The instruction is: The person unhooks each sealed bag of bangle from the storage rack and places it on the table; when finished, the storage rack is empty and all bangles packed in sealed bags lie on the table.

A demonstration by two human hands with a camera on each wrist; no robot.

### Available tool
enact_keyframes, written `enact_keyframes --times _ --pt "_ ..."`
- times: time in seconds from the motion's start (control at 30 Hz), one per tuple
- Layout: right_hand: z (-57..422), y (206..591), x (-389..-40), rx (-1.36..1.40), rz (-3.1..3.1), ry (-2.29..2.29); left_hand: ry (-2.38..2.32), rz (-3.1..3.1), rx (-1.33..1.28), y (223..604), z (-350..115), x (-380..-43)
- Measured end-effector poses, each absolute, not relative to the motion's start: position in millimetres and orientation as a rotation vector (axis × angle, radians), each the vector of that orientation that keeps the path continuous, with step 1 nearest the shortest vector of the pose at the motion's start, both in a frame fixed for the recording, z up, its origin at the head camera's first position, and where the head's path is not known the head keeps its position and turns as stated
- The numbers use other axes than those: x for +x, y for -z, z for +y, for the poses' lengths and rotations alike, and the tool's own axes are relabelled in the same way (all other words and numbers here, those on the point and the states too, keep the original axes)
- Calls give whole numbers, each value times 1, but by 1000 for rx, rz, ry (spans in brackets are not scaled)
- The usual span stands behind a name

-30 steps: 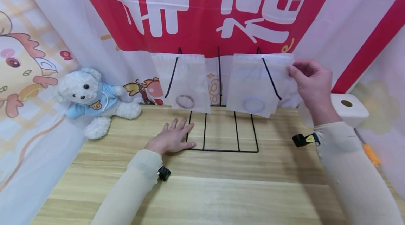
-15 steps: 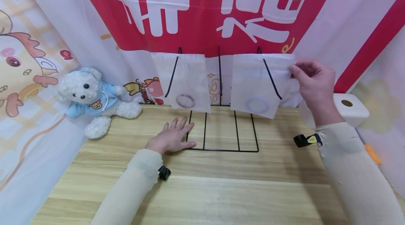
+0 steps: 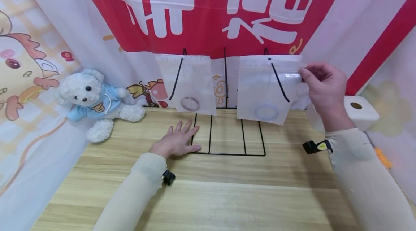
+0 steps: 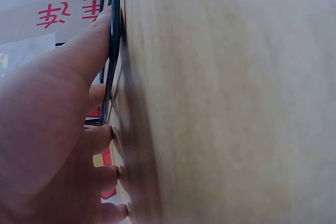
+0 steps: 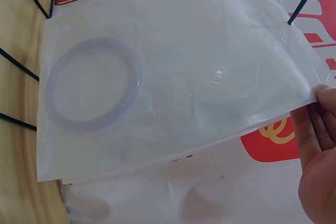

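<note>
A black wire rack stands at the back of the table. On its right hook hangs a translucent white zip bag with a pale lilac bangle inside; another bag edge shows behind it. My right hand pinches this bag's upper right edge between thumb and fingers. A similar bag hangs on the left hook, holding a greyish-brown bangle. My left hand lies on the table with fingers spread, thumb at the front left corner of the rack's base, as the left wrist view also shows.
A white plush bear in a blue hoodie sits at the back left. Behind my right wrist is a white box with a round hole. A red and white printed cloth hangs behind the rack. The table is wood-grained.
My right hand has moved slightly right, drawing the right bag's edge along. The bag's lower corner has swung right and a little down. My left hand has stayed in place.
</note>
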State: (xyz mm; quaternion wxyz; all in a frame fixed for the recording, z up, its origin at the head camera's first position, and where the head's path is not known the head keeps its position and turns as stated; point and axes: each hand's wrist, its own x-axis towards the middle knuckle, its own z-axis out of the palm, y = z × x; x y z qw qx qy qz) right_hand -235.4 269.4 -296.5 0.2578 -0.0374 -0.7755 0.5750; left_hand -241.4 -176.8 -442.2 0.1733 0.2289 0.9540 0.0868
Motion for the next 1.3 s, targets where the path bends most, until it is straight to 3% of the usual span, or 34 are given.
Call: enact_keyframes --times 1.3 --pt "271 303 -184 -132 -2129 -1486 -247 2702 654 440 -176 -242"
